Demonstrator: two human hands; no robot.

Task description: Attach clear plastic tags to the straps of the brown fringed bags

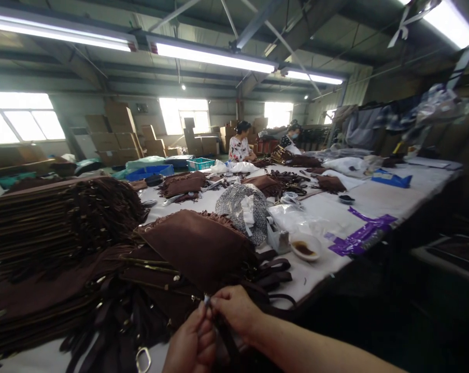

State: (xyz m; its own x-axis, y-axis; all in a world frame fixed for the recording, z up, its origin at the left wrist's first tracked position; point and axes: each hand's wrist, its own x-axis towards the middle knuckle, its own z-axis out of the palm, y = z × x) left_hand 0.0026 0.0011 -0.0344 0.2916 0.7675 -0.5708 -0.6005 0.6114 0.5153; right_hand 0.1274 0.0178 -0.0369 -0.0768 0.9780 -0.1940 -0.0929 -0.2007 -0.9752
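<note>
Low in the head view, my left hand (pixel 195 339) and my right hand (pixel 236 311) meet with closed fingertips at the near corner of a brown fringed bag (pixel 197 246). Between the fingertips shows a small pale piece (pixel 207 299), too small to name, beside metal bag hardware. A dark brown bag strap (pixel 228 342) runs down from the pinch, between my hands. The bag lies on other brown bags with gold zips. To the left of my left hand hangs a gold-coloured strap buckle (pixel 143 359).
A tall stack of brown bags (pixel 28 223) stands at the left. Beyond my bag lie a grey woven hat (pixel 242 210), a bowl of brown liquid (pixel 304 247), purple packaging (pixel 362 233) and a blue tray (pixel 392 177). Two people sit at the table's far side.
</note>
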